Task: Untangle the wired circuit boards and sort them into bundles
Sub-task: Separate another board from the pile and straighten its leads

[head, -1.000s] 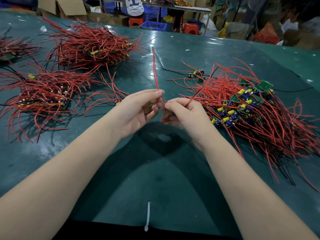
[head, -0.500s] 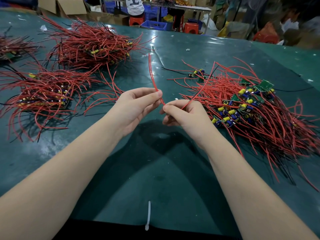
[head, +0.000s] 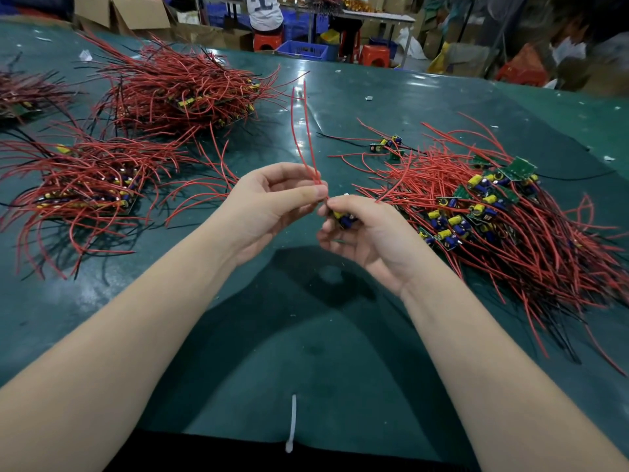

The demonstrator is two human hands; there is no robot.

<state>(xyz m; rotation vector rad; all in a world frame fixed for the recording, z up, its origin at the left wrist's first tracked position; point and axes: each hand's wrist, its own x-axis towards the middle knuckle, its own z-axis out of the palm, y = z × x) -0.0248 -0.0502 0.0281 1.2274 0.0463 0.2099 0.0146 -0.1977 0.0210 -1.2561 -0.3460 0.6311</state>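
Sorted piles (head: 85,192) sit at 9–10 o'clock, w/ a bigger one (head: 177,93) at 11. My left hand (head: 269,202) pinches two red wires (head: 303,131) btwn thumb & fingers; they stand up toward 12. My right hand (head: 367,233), just right of centre, curls round one small board (head: 343,219). I reckon I should slide the pinch along the wires to straighten them, gently, w/o yanking at the solder joints. The tangled heap (head: 510,226) waits at 3 on the green table (head: 306,335).
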